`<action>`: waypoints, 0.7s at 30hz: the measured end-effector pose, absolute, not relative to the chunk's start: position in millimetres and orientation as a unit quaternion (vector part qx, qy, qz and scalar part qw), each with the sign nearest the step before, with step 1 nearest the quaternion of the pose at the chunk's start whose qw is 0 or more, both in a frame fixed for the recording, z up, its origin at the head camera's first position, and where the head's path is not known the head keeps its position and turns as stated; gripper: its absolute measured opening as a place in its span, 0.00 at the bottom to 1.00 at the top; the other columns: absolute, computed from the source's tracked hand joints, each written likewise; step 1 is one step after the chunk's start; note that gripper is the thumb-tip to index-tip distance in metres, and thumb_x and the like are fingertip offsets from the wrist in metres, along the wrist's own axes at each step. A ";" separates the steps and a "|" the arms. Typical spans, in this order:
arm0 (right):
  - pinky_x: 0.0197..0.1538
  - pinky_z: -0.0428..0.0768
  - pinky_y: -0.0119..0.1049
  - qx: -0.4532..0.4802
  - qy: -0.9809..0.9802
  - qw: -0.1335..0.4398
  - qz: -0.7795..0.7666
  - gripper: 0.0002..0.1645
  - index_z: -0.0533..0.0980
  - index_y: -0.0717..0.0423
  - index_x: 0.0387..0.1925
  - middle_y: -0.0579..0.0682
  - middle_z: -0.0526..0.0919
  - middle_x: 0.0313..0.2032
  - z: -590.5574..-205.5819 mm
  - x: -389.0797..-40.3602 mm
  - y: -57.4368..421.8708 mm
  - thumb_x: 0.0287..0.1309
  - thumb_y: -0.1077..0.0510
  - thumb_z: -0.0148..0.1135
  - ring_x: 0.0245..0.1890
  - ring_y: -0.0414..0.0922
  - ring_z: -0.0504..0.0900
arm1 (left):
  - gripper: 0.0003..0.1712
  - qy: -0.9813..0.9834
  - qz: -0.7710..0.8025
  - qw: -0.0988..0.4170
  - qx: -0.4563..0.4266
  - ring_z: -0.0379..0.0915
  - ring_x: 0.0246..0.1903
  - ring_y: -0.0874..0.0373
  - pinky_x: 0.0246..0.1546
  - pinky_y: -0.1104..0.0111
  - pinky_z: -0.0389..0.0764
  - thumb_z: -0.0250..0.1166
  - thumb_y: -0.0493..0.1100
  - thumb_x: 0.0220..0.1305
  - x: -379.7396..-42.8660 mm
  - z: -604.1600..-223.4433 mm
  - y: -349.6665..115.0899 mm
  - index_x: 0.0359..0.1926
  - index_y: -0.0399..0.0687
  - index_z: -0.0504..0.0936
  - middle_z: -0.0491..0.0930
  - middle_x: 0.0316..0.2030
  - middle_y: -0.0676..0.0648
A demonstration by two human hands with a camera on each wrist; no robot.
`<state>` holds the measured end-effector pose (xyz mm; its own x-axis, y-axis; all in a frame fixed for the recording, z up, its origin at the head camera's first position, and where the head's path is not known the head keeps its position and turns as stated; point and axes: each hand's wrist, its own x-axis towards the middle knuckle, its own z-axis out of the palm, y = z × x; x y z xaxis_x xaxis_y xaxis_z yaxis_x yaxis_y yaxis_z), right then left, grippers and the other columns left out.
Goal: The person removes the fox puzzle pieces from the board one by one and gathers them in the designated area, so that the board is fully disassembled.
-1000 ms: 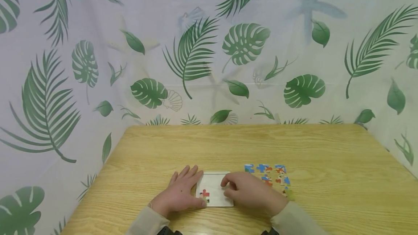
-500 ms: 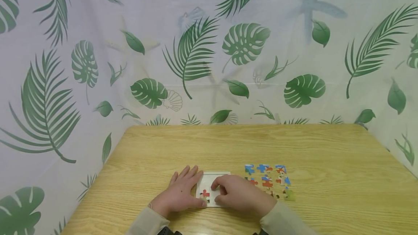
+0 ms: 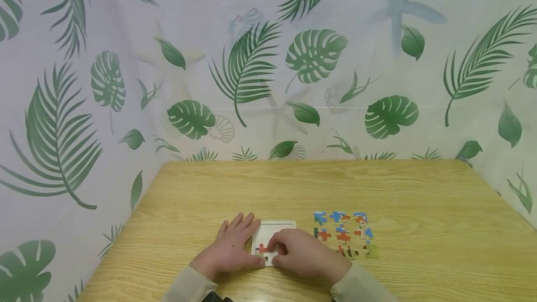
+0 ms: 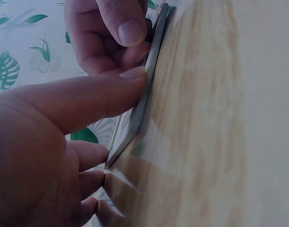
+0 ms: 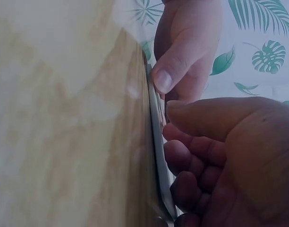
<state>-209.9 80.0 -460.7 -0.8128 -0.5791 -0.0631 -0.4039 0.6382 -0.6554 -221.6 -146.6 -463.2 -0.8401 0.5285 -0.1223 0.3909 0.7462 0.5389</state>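
A small, pale puzzle tray (image 3: 274, 228) lies on the table. One red-and-white jigsaw piece (image 3: 262, 249) sits in its near left corner. My left hand (image 3: 232, 246) is spread along the tray's left side, its thumb (image 4: 128, 80) resting at the near edge. Over the tray's right part, my right hand (image 3: 304, 253) has its index finger and thumb at the piece's right side, with a gap between them. In the right wrist view its other fingers (image 5: 182, 184) are bent beside the tray's edge.
Several loose jigsaw pieces (image 3: 342, 233), printed blue, red and green, lie in rows right of the tray, partly behind the right hand. The wooden table (image 3: 201, 190) runs back to a leaf-patterned curtain (image 3: 268, 134).
My right hand has moved left across the tray to the piece in the corner, uncovering more loose pieces. The corner piece has shifted slightly left. My left hand stays in place.
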 end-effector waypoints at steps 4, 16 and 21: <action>0.31 0.71 0.32 -0.273 0.901 0.125 -0.313 0.13 0.83 0.48 0.46 0.38 0.73 0.22 -462.8 -210.4 79.7 0.60 0.54 0.69 0.22 0.34 0.70 | 0.58 0.925 0.255 0.134 0.248 0.35 0.77 0.39 0.71 0.37 0.35 0.72 0.65 0.55 -221.6 -463.3 -146.1 0.78 0.42 0.58 0.49 0.78 0.39; 0.29 0.70 0.31 -0.301 0.901 0.080 -0.302 0.17 0.86 0.47 0.51 0.33 0.74 0.21 -462.1 -206.4 75.9 0.60 0.57 0.66 0.22 0.33 0.70 | 0.59 0.925 0.248 0.135 0.254 0.35 0.77 0.38 0.70 0.35 0.36 0.72 0.65 0.56 -221.8 -461.8 -147.3 0.78 0.42 0.58 0.48 0.78 0.39; 0.36 0.73 0.31 -0.292 0.903 0.073 -0.305 0.14 0.87 0.48 0.48 0.31 0.79 0.29 -463.1 -205.3 75.5 0.60 0.57 0.66 0.28 0.32 0.73 | 0.59 0.924 0.254 0.135 0.254 0.35 0.77 0.37 0.70 0.35 0.36 0.73 0.64 0.56 -220.6 -461.8 -145.9 0.78 0.42 0.58 0.48 0.78 0.38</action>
<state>-205.3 75.5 -463.1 -0.8184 -0.5727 0.0471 -0.4839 0.6428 -0.5939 -220.6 -145.9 -461.8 -0.8348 0.5370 -0.1211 0.3998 0.7427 0.5372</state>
